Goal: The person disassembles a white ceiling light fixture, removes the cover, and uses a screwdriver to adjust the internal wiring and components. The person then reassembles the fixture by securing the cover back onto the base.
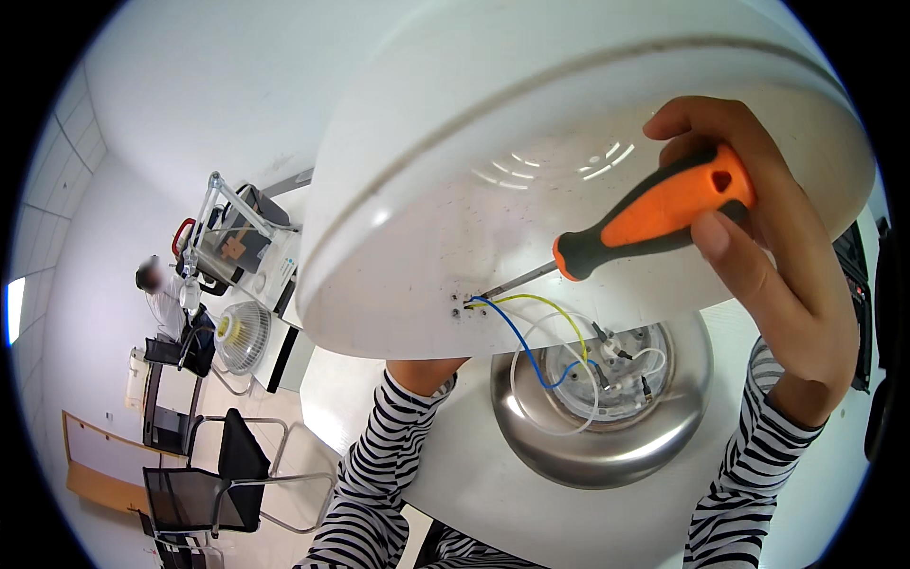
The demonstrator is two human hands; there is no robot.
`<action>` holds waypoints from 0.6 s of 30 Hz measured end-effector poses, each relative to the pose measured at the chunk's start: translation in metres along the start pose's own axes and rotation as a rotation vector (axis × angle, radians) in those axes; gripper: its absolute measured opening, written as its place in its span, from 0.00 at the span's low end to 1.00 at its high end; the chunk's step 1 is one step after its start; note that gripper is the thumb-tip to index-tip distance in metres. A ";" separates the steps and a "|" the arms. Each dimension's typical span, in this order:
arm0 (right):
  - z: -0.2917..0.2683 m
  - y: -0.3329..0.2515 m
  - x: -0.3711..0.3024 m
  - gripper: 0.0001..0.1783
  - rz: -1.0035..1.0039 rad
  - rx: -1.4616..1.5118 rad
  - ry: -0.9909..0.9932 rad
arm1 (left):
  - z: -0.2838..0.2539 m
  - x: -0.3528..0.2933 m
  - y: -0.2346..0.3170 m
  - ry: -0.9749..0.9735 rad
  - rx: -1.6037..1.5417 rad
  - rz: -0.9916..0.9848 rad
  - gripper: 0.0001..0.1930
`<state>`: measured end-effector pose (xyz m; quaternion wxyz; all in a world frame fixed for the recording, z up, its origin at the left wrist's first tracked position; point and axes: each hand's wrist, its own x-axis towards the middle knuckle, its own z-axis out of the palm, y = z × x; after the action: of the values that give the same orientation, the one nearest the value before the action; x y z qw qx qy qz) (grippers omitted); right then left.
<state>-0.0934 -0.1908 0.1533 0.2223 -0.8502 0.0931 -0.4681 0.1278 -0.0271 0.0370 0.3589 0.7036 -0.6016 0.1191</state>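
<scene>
My right hand (773, 256) is closed around the orange and black handle of a screwdriver (654, 213). Its metal shaft points down to the left, and the tip meets a small cluster of holes inside a large white bowl-shaped shell (379, 256). Blue, yellow-green and white wires (519, 334) run from beside that cluster to a round silver metal base (526, 436) with several connectors in its centre. The shell is tilted up above the base. Of my left hand (427, 374) only the wrist shows under the shell's lower edge; its fingers are hidden behind it.
The base rests on a white table (455, 474). A black case (858, 303) lies at the far right. On the left are black mesh chairs (213, 479), a bench with a desk lamp (220, 204), a clear ribbed lampshade (243, 337) and a person (166, 299) further back.
</scene>
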 end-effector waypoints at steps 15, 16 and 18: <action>-0.005 -0.019 -0.001 0.20 0.242 -0.038 -0.059 | 0.000 0.011 0.008 0.055 0.103 0.037 0.15; -0.004 -0.019 0.000 0.19 0.305 -0.031 -0.056 | 0.000 0.010 0.006 0.049 0.142 0.046 0.15; -0.002 -0.012 0.005 0.19 0.432 -0.043 -0.065 | 0.001 0.006 0.003 0.055 0.171 0.059 0.16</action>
<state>-0.0933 -0.1828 0.1634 0.3022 -0.8296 0.2759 -0.3799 0.1266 -0.0328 0.0409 0.3103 0.7102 -0.5996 0.1996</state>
